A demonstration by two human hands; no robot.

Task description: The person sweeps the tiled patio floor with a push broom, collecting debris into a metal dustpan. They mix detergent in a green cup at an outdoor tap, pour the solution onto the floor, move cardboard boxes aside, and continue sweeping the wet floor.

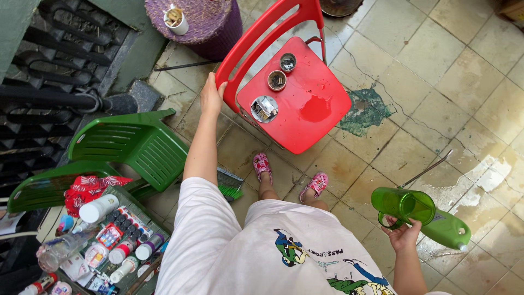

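Observation:
My left hand point(210, 97) grips the backrest of a red plastic chair point(305, 117), which is tilted away from me. A pool of water lies on its wet seat, along with two small round tins point(281, 72) and a flat round dish point(264, 108). My right hand point(402, 234) holds a green plastic jug point(403, 205) by its handle, low on the right. A green plastic bottle point(448, 230) lies on the wet floor just beside that hand. My feet in pink sandals point(262, 165) stand right before the chair.
A green plastic chair point(136, 145) stands at left. Beside it is a tray point(117, 240) crowded with several bottles and jars. A purple woven stool point(210, 22) with a white cup stands at the back. A green brush point(229, 186) lies by my leg. The floor tiles are wet at right.

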